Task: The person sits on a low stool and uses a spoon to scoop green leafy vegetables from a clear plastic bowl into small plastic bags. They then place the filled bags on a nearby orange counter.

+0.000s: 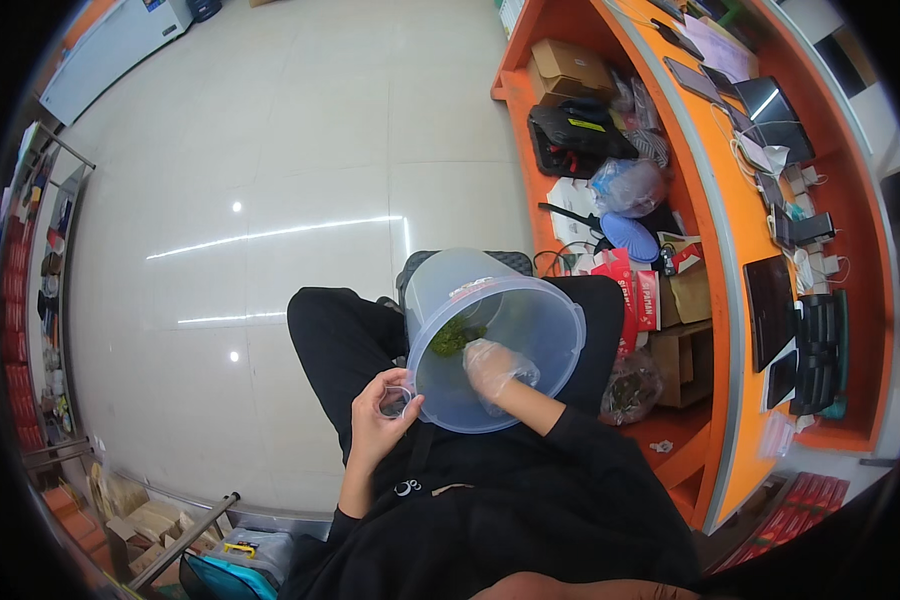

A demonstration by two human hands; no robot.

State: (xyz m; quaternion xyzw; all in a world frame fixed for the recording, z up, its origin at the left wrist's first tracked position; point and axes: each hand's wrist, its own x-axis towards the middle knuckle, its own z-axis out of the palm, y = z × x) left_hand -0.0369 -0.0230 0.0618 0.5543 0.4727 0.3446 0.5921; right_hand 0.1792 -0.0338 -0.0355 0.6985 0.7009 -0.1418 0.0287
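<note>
A translucent plastic bucket (450,279) tilts towards me between my thighs, its mouth facing up at me. Low inside it lies a clump of green, crumbly-looking matter (452,336). My right hand (489,367), in a clear disposable plastic glove, reaches into the bucket. Its fingertips are at the edge of the green clump, and I cannot tell whether they grip any of it. At the bucket's left rim, my left hand (384,409) has its thumb and fingers curled around a small clear plastic cup (396,401). That cup's mouth is beside the bucket rim.
To the right stands an orange shelf unit (694,217) with cardboard boxes (571,69), a black tool case (577,139) and a blue fan (630,237). Phones and tablets (769,311) lie on its top. A metal rack (187,536) is at lower left, and a chest freezer (112,56) stands beyond the tiled floor (292,150).
</note>
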